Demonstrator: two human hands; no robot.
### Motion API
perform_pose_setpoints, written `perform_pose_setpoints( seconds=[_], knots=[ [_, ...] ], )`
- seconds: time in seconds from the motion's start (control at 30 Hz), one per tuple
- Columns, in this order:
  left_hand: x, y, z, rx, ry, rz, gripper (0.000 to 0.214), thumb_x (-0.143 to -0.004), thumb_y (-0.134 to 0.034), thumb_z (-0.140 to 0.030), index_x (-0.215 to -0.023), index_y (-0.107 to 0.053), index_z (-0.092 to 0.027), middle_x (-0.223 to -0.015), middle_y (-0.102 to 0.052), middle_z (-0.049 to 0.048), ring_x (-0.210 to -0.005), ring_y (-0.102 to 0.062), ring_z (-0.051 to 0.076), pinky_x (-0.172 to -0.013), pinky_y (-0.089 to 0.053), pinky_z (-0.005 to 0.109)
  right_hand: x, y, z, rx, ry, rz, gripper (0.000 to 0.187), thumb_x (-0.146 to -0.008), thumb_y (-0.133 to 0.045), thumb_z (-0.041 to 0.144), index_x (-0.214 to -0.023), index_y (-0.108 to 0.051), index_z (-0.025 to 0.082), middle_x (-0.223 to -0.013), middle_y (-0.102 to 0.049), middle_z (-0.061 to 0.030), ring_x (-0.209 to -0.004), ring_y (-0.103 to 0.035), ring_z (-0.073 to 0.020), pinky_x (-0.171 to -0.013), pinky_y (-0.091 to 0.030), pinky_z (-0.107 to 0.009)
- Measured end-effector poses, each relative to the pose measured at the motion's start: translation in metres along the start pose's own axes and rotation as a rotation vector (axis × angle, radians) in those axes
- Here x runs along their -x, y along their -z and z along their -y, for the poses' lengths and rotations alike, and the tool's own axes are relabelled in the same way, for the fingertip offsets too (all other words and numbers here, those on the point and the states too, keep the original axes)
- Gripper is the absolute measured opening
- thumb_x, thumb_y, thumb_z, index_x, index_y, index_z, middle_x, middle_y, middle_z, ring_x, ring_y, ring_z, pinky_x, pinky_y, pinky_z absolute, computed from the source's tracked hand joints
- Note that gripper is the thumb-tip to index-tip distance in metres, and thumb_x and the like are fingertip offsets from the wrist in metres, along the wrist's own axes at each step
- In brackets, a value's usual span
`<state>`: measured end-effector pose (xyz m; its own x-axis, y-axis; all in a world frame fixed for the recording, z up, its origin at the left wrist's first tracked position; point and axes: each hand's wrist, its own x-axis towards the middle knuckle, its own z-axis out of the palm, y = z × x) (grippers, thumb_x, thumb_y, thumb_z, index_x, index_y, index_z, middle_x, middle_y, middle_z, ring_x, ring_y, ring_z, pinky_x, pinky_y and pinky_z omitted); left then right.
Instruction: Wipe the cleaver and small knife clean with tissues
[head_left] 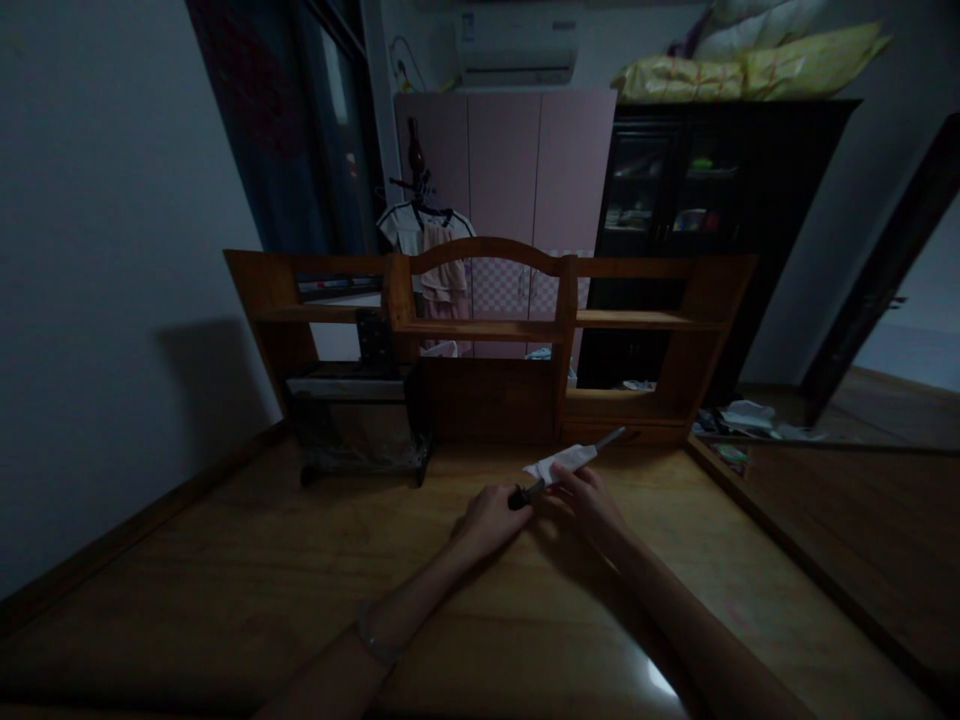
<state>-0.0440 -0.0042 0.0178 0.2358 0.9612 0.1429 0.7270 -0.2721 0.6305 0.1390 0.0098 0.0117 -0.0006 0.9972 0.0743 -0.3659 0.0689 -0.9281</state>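
My left hand (491, 518) is closed round the dark handle of a knife (609, 438), whose blade points up and to the right over the wooden desk (247, 580). My right hand (589, 495) pinches a white cloth or tissue (559, 464) wrapped round the middle of the blade. The blade's tip sticks out past the cloth. Both hands hover just above the desk, in front of the wooden shelf unit (487, 330).
A dark wire rack (352, 420) stands on the desk at the left, under the shelf. Behind are a pink wardrobe (525, 170), a dark glass-door cabinet (675, 200) and clothes on a stand (427, 240). Papers (742, 415) lie at the right.
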Motion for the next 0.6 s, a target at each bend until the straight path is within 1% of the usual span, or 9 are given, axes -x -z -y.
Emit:
perform_pose_setpoints(
  seconds=[0.1, 0.17, 0.3, 0.4, 0.5, 0.6],
  knots=[
    [0.004, 0.005, -0.007, 0.026, 0.049, 0.029, 0.033, -0.081, -0.057, -0.044, -0.092, -0.072, -0.017, -0.089, -0.073, 0.0068, -0.081, -0.065, 0.022, -0.063, -0.041, 0.023, 0.006, -0.007, -0.003, -0.008, -0.055, 0.061, 0.023, -0.073, -0.075, 0.039, -0.086, -0.065, 0.023, -0.086, -0.070, -0.0051, -0.077, -0.065, -0.0220, -0.076, -0.052, -0.039],
    [0.006, 0.007, -0.010, 0.037, 0.076, 0.038, 0.035, -0.080, -0.058, -0.044, -0.096, -0.072, -0.016, -0.091, -0.073, 0.0077, -0.084, -0.065, 0.023, -0.065, -0.043, 0.024, 0.009, -0.011, -0.005, -0.018, -0.080, 0.108, 0.022, -0.074, -0.073, 0.040, -0.087, -0.064, 0.024, -0.085, -0.070, -0.0042, -0.076, -0.065, -0.0214, -0.073, -0.052, -0.037],
    [0.006, 0.007, -0.011, 0.044, 0.080, 0.033, 0.036, -0.079, -0.059, -0.044, -0.098, -0.073, -0.016, -0.091, -0.073, 0.0076, -0.085, -0.065, 0.023, -0.066, -0.044, 0.024, 0.009, -0.012, -0.007, 0.009, -0.085, 0.142, 0.024, -0.072, -0.075, 0.040, -0.085, -0.066, 0.022, -0.086, -0.070, -0.0053, -0.073, -0.064, -0.0202, -0.072, -0.051, -0.035],
    [0.005, 0.005, -0.008, 0.045, 0.064, 0.024, 0.035, -0.079, -0.059, -0.043, -0.097, -0.073, -0.017, -0.090, -0.073, 0.0071, -0.084, -0.065, 0.023, -0.066, -0.044, 0.024, 0.004, -0.007, -0.006, 0.023, -0.080, 0.105, 0.023, -0.072, -0.076, 0.039, -0.083, -0.066, 0.021, -0.087, -0.070, -0.0064, -0.077, -0.065, -0.0217, -0.075, -0.051, -0.037],
    [0.003, 0.003, -0.005, 0.032, 0.053, 0.024, 0.031, -0.079, -0.058, -0.042, -0.093, -0.073, -0.018, -0.089, -0.073, 0.0066, -0.082, -0.064, 0.022, -0.066, -0.043, 0.024, -0.004, 0.002, -0.004, -0.006, -0.043, 0.015, 0.023, -0.072, -0.075, 0.042, -0.076, -0.067, 0.022, -0.084, -0.070, -0.0051, -0.077, -0.064, -0.0216, -0.077, -0.052, -0.037],
    [0.001, 0.000, -0.001, 0.010, 0.027, 0.010, 0.027, -0.078, -0.058, -0.040, -0.085, -0.072, -0.018, -0.084, -0.072, 0.0060, -0.078, -0.063, 0.020, -0.065, -0.041, 0.024, -0.012, 0.010, -0.003, -0.053, -0.004, -0.062, 0.026, -0.068, -0.078, 0.044, -0.076, -0.068, 0.021, -0.084, -0.070, -0.0045, -0.077, -0.063, -0.0216, -0.074, -0.052, -0.036]
  ],
)
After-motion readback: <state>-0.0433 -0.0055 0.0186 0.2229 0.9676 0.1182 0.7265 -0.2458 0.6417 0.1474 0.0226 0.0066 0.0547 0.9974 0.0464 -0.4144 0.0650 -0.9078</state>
